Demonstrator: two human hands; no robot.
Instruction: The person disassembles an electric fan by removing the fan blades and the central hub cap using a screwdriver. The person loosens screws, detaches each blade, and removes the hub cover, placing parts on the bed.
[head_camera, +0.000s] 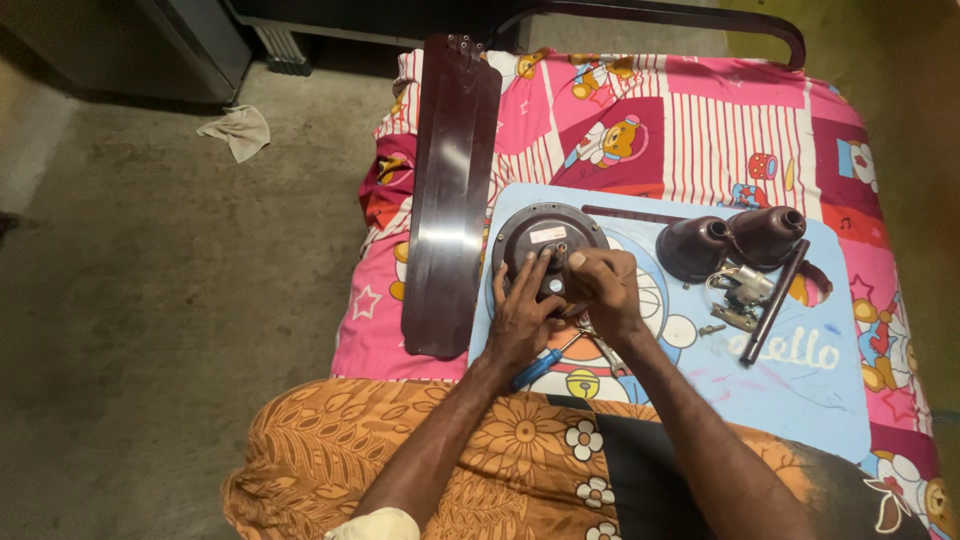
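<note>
Motor (540, 232) flat on blue mat (800, 390), dead ahead. Left hand (522, 310) – fingers spread on its near rim. Right hand (603, 285) – fingertips pinched at hub; what they grip, cannot tell. Screwdriver (545, 362) just below wrists.

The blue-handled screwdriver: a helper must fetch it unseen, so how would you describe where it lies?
Start at the light blue cartoon mat on the pink bedcover. Near its front edge, below the round dark fan motor, the screwdriver lies slanted under the left hand and wrist. Its bright blue handle marks it out from the dark brown parts around.
</note>
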